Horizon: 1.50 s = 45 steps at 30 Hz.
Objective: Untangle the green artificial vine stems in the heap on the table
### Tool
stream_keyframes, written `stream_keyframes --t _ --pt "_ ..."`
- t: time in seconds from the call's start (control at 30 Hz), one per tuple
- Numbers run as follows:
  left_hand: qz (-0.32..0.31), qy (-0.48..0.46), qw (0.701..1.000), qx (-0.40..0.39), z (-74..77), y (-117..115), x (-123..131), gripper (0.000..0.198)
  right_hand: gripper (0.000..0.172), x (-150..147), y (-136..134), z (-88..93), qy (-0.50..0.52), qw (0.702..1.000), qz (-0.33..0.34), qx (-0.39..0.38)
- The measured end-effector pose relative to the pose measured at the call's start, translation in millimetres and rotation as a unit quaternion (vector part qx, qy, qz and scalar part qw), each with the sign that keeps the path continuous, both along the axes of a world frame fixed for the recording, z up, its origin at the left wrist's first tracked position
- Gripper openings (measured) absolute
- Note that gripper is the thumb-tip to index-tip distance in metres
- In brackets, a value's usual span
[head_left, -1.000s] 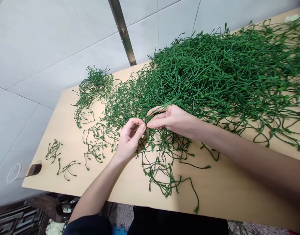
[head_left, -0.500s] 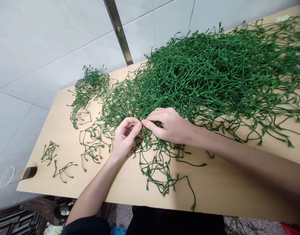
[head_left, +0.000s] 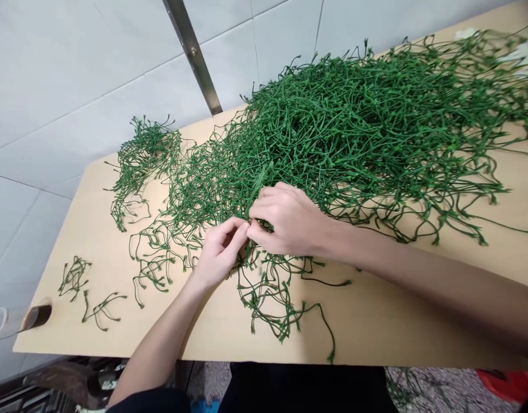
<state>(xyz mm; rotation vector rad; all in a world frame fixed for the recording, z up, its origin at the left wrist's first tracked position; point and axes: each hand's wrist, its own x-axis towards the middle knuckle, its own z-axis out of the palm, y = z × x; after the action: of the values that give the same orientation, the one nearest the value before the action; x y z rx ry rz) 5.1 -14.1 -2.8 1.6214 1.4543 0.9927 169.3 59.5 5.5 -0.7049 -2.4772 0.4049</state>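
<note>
Head view, looking down. A pale wooden worktop (head_left: 376, 332) carries a large heap of green stems (head_left: 367, 120), which fills the area from twelve to three o'clock. A thinner spread of the same stems trails from the heap toward nine o'clock, ending in a small clump (head_left: 139, 155) near the far left edge. Two loose sprigs (head_left: 87, 287) lie well apart from the rest at eight o'clock, and a clear cup (head_left: 14, 321) on its side overhangs the worktop's left corner just beyond them.

At the centre, the right hand (head_left: 290, 221) rests on the near fringe of the heap, its fingers curled and its thumb and forefinger pressed together on a single stem (head_left: 264, 281). The left hand (head_left: 218, 252) meets it from seven o'clock, its fingertips pinching what appears to be the same stem where the two grips touch; motion blur leaves the exact contact uncertain. The stem's branched length hangs from that pinch toward six o'clock, its long axis running toward the person, and its tips lie on bare worktop. The two hands are equally near it, each touching it.
</note>
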Motion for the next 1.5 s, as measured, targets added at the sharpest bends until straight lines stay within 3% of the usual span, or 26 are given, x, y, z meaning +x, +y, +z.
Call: stream_keyframes --t 0.2,0.53,0.7,0.87,0.97,1.03,1.1,1.3,1.4,1.5 --pt "-0.064 0.057 0.996 0.038 -0.2 0.1 0.6 0.030 0.028 1.1 -2.6 4.0 -0.016 0.999 -0.030 -0.001" --pt "-0.075 -0.094 0.991 -0.064 -2.3 4.1 -12.6 0.037 0.025 9.4 14.3 7.2 -0.019 0.992 0.108 -0.069" --pt "0.015 -0.092 0.993 -0.072 1.1 3.5 -9.9 0.037 0.026 12.1 18.7 9.2 -0.018 0.992 0.098 -0.076" --pt "0.098 -0.115 0.988 -0.029 -4.2 5.9 -8.6 0.032 0.028 10.2 15.4 14.2 -0.024 0.993 0.000 -0.115" --pt "0.117 -0.158 0.980 -0.035 -6.0 6.6 -7.4 0.030 0.027 9.6 13.4 12.4 0.001 0.998 -0.034 -0.050" --pt "0.116 -0.174 0.978 -0.029 -5.0 6.4 -6.3 0.029 0.028 10.1 12.0 10.9 0.014 0.999 -0.024 0.017" --pt "0.104 -0.180 0.978 -0.022 -3.4 5.9 -5.4 0.027 0.033 10.4 10.0 10.8 0.012 1.000 -0.004 0.028" --pt "0.086 -0.186 0.979 -0.017 -2.9 4.3 -4.3 0.027 0.034 7.1 6.8 14.2 0.024 0.981 0.067 -0.183" --pt "0.085 -0.201 0.976 -0.017 -3.3 4.3 -4.4 0.029 0.031 6.3 10.2 11.9 0.049 0.966 0.122 -0.224" --pt "0.087 -0.207 0.974 -0.024 -2.3 4.9 -4.9 0.033 0.027 7.4 13.5 8.9 0.075 0.956 0.134 -0.250"
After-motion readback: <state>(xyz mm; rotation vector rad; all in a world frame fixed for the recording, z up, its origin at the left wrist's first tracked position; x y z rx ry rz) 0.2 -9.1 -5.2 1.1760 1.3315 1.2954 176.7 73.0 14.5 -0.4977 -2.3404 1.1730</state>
